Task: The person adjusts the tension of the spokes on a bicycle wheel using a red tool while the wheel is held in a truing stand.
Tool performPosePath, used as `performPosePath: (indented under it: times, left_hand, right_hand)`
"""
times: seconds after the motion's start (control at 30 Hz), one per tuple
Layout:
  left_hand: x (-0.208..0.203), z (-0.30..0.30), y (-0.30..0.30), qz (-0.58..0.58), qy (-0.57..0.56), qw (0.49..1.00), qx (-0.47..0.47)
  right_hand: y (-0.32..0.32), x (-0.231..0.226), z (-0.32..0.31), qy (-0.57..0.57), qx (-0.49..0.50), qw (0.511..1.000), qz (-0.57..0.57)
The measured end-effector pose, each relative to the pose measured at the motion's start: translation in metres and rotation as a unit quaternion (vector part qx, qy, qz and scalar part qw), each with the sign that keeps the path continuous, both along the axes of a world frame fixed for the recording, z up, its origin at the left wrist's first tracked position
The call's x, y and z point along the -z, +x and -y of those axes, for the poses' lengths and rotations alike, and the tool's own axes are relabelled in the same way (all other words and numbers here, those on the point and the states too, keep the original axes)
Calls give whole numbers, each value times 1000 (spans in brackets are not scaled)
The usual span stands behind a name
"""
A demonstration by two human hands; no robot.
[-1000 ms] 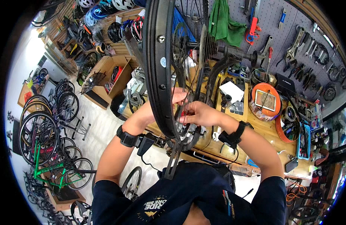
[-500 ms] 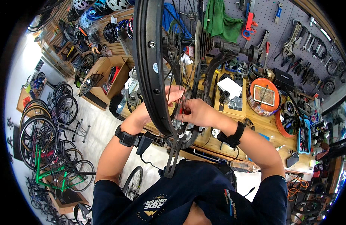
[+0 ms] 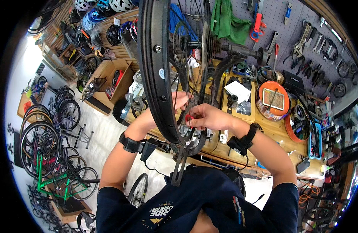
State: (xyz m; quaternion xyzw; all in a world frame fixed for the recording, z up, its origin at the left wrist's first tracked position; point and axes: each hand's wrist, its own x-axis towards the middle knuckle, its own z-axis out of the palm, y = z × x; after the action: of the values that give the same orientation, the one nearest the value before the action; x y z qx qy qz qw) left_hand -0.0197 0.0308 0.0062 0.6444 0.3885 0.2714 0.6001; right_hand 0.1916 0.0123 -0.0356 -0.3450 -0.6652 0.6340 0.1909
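A bicycle wheel with a black rim (image 3: 156, 83) stands upright in a dark truing stand (image 3: 221, 72), its cassette (image 3: 214, 42) on the right side of the hub. My right hand (image 3: 210, 117) is closed, with a small red spoke wrench (image 3: 189, 117) pinched between thumb and fingers, low among the spokes near the rim. My left hand (image 3: 180, 101) reaches in behind the rim, which covers part of it. Its thumb and fingertips come together at the spokes, and whether it grips one is hard to make out.
The wooden bench (image 3: 210, 145) carries a parts tray (image 3: 241, 110), a round orange container (image 3: 273, 100) and a blue basket (image 3: 314, 139). Tools and a green cloth (image 3: 229, 23) hang on the pegboard. An open cardboard box (image 3: 109, 83) and several bicycles stand at left.
The wheel has turned slightly, its rim holes and sticker sitting a little lower. My right hand has rolled at the wrist, and more of the red spoke wrench shows.
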Motion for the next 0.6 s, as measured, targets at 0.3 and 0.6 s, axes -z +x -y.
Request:
performPosePath:
  times: [0.3, 0.6]
  left_hand:
    - [3, 7, 3, -190, 84, 971, 117]
    - [7, 22, 22, -334, 331, 879, 78]
  right_hand:
    - [5, 17, -16, -72, -46, 990, -116]
    - [39, 5, 16, 113, 196, 974, 1]
